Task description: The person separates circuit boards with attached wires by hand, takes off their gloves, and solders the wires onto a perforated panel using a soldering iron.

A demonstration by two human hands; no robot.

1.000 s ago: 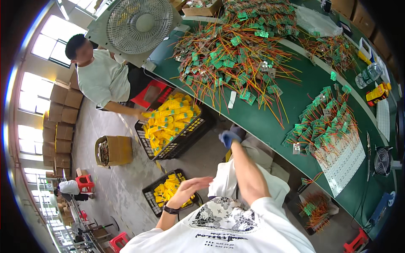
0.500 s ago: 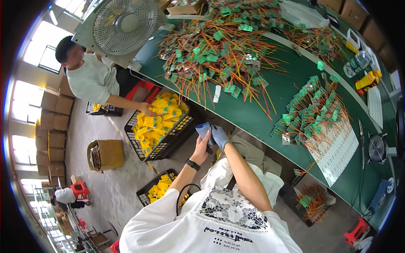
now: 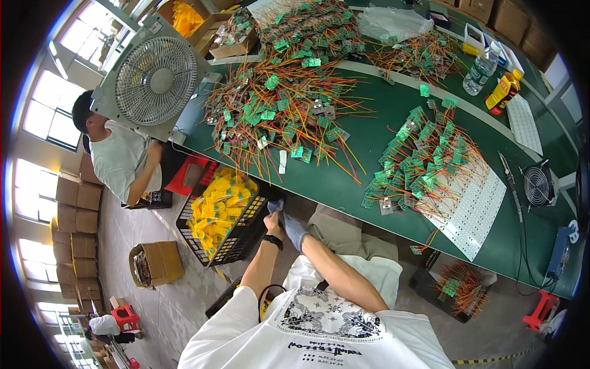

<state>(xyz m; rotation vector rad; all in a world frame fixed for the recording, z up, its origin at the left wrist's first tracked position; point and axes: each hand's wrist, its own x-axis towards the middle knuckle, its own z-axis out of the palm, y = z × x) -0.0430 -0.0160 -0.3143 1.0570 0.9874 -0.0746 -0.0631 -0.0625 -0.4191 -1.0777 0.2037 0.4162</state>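
My left hand (image 3: 272, 224), bare with a dark band at the wrist, is closed around blue-grey cloth that looks like a glove (image 3: 275, 206). Close against it is my right hand (image 3: 295, 232), which wears a blue-grey glove; its fingertips are too small and overlapped to read. Both hands are in front of my lap, at the right side of a black crate (image 3: 243, 241) filled with yellow packets (image 3: 220, 209). Above and to the right, the green table (image 3: 319, 195) carries a large heap of green circuit boards with red and yellow wires (image 3: 276, 117).
A second batch of wired boards (image 3: 424, 157) lies partly on a white perforated board (image 3: 473, 221). A fan (image 3: 157, 80) stands at the table's left end, with a co-worker (image 3: 120, 147) behind it. A bottle (image 3: 481, 71), soldering iron (image 3: 511, 181) and cardboard box (image 3: 161, 261) are around.
My view has shifted. My hands have come closer to the crate, still together with the blue-grey cloth. The co-worker's hand has left the yellow packets, and that person now faces away.
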